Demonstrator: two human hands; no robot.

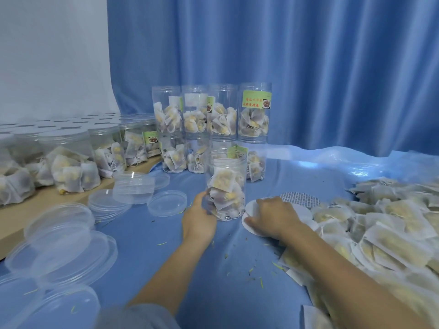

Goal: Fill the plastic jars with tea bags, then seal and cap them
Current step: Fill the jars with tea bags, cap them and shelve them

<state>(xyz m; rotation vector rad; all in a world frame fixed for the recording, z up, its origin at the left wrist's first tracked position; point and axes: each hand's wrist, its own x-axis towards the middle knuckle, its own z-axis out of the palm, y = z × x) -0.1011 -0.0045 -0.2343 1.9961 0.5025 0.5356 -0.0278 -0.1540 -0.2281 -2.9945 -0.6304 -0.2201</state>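
A clear plastic jar [226,184] stands upright and uncapped on the blue cloth, partly filled with tea bags. My left hand [198,218] grips its lower left side. My right hand [270,216] lies fingers-down on a small stack of white round seal liners [300,210] just right of the jar; whether it pinches one I cannot tell. A silver printed seal disc [300,198] lies behind them. A large heap of loose tea bags [384,224] covers the right side.
Clear lids [167,203] and stacks of lids [61,245] lie at the left. Filled labelled jars [255,112] are stacked two high at the back. Capped filled jars [69,160] stand on a wooden board [26,214] at left. A blue curtain hangs behind.
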